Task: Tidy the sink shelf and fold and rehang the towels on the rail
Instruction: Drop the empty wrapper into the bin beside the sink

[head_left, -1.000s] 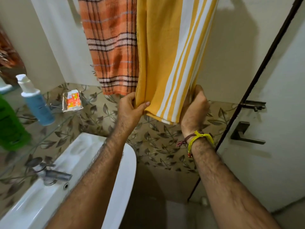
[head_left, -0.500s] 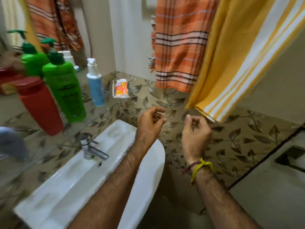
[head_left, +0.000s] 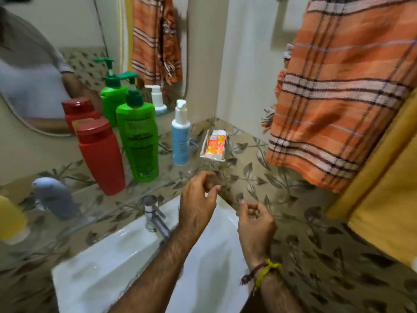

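I see both hands over the white sink, neither grasping anything: left hand hovers above the basin's back edge just right of the tap, fingers loosely curled and empty; right hand sits beside it at the basin's right edge, fingers also loosely curled, nothing in them (thread bands on that wrist). The glass shelf runs above the sink under the mirror. Along it, left to right: yellow bottle at the left end, grey bottle, red bottle, green pump bottle, blue pump bottle, all upright, then a small orange packet near the right end, apart from the bottles. The orange plaid towel hangs on the right wall, the yellow towel just beside it at the frame's right edge, partly overlapping. Rail itself not visible, some motion blur.
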